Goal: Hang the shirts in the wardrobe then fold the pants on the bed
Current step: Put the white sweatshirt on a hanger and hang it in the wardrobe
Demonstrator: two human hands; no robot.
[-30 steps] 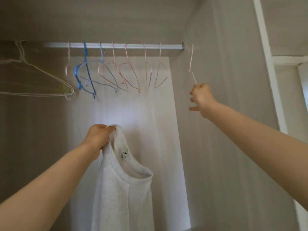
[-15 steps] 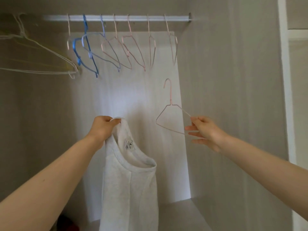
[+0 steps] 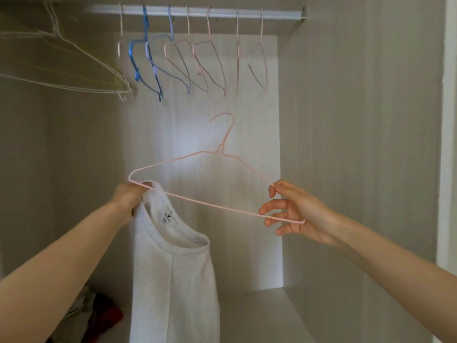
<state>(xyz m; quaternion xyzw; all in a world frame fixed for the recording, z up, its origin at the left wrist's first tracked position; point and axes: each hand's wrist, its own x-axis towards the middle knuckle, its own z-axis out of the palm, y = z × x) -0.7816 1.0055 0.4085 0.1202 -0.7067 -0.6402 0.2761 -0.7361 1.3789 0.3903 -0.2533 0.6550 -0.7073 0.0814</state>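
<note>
Left hand (image 3: 128,196), fingers clenched on the collar of the pale grey sweatshirt (image 3: 173,268) dangling inside the wardrobe (image 3: 358,144), presents its neck, apparently to receive the pink wire hanger (image 3: 220,149) pinched at one corner by the right hand (image 3: 296,211), other fingers apart.

My shirt (image 3: 173,280) is light grey w/ a fine darker fleck; its label (image 3: 167,216) is white w/ black print. The wire hanger (image 3: 220,149) I hold is pale pink. On the white rail (image 3: 197,13): blue hangers (image 3: 146,33), pink hangers (image 3: 209,28), white hangers (image 3: 99,90) at the left end. The wardrobe wall (image 3: 358,144) is grey-beige w/ faint vertical stripes. Heap of clothes (image 3: 103,315) in the bottom left corner: dark red, purple, cream.
</note>
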